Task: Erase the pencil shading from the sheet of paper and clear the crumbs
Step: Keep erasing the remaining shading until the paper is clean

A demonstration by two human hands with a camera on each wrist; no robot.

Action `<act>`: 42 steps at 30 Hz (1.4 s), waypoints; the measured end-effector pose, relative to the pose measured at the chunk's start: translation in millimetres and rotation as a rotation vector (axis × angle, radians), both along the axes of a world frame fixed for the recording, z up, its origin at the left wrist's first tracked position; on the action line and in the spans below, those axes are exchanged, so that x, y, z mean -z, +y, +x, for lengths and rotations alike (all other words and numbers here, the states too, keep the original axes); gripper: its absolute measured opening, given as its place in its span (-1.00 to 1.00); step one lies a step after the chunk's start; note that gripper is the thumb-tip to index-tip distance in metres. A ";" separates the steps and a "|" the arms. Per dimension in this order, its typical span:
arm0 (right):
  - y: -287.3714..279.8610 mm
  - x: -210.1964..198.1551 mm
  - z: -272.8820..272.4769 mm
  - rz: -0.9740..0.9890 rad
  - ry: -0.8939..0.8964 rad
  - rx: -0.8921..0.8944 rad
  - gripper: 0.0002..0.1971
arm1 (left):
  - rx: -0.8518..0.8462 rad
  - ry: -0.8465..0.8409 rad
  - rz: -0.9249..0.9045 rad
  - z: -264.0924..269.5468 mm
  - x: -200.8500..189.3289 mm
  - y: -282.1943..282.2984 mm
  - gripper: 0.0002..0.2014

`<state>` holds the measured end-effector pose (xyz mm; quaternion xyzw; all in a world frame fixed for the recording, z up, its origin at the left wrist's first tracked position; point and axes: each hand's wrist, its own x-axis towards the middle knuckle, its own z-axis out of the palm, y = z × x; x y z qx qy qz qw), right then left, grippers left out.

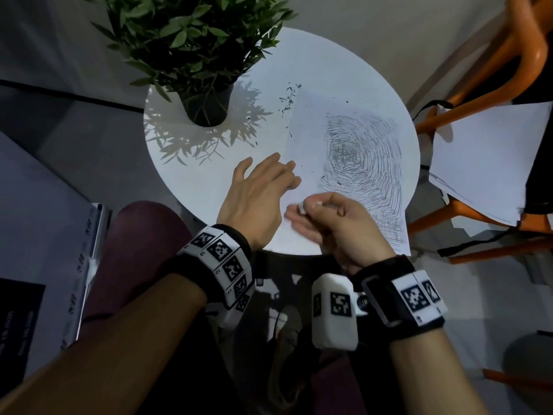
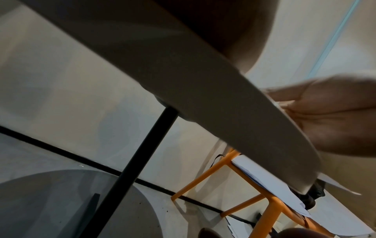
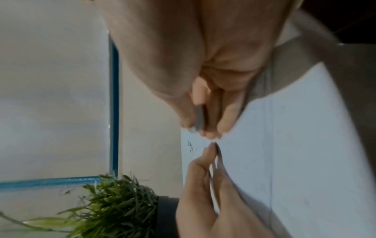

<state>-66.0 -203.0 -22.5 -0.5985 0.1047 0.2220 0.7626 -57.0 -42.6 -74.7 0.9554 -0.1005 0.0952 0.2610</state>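
Pinched in the right hand (image 1: pixel 332 220) at six o'clock, an eraser (image 1: pixel 301 208) meets the sheet of paper (image 1: pixel 344 175) pinned flat by the left hand (image 1: pixel 263 190); shading (image 1: pixel 362 157) toward three o'clock remains, so creasing is risked where unpinned.

We list a round white counter (image 1: pixel 344 70) on one black leg (image 2: pixel 140 154), with a potted plant (image 1: pixel 191 40) in a dark pot (image 1: pixel 209 106) at its far left; bright light from above throws the leaves' shadow onto the top. To the right we note an orange chair (image 1: pixel 514 55) carrying loose white sheets (image 1: pixel 490 157). The floor (image 1: pixel 74 139) is grey, crossed by a dark line (image 1: pixel 74 95). At the left edge we record a grey box (image 1: pixel 39 211) with a black label.
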 end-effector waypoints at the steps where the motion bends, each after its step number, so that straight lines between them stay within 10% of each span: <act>1: 1.1 -0.4 6.9 0.008 -0.064 0.118 -0.95 | -0.007 -0.007 -0.002 0.0 0.6 -0.6 -0.61; 4: -3.8 -5.6 22.8 0.050 -0.127 0.261 -0.97 | -0.026 -0.022 -0.001 0.1 2.0 -1.4 -0.60; 9: -9.8 -10.8 23.0 0.005 0.120 -0.180 -0.89 | -0.020 -0.020 -0.030 -0.1 1.6 -0.6 -0.61; 15: -11.7 -2.1 40.4 0.003 -0.276 0.425 -0.95 | -0.028 -0.033 -0.018 -1.0 5.0 -0.6 -0.61; 20: -30.9 0.8 9.6 -0.342 -0.218 0.007 -0.81 | -0.049 -0.027 0.025 -4.0 -6.4 -6.3 -0.75; 29: -31.0 12.8 -5.0 -0.939 -0.553 -0.103 -0.87 | -0.033 0.161 0.283 -10.0 -16.7 -20.5 -0.49; 42: -36.5 11.0 -5.4 -1.167 -0.705 -0.238 -0.86 | -0.014 0.290 0.485 -7.6 -19.0 -25.3 -0.43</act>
